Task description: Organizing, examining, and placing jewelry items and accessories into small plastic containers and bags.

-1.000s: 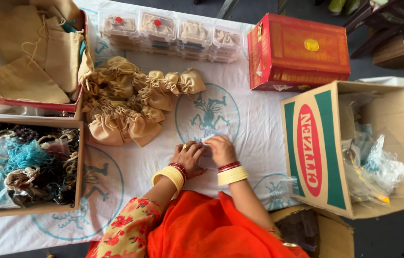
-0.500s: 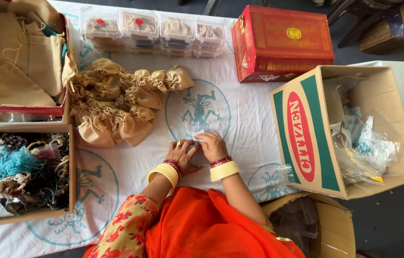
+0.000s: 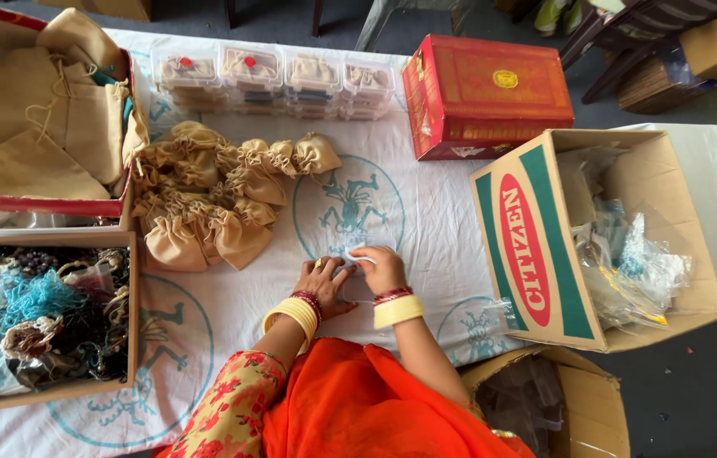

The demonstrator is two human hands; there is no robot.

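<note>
On the table [image 3: 426, 246], near its front edge: both hands meet over a small clear plastic packet [image 3: 357, 254] lying on the white printed cloth.
Left hand [image 3: 323, 284]: lies palm down, fingers spread and curled, pinning the packet's near part against the cloth.
Right hand [image 3: 382, 270]: fingers bent, closed in a pinch on the packet's upper edge; wrist bent inward, with yellow and red bangles on both wrists.
Packet contents: too small and clear to tell.
Slip risk: the thin film looks slick, so a pinch at the very edge could let it slide out.
Spill risk: a pull against the pinning hand might tear the film.
Crowding: the heap of tan drawstring pouches [image 3: 214, 199] lies near, just beyond the left hand; a wide elbow sweep could scatter them.
</note>
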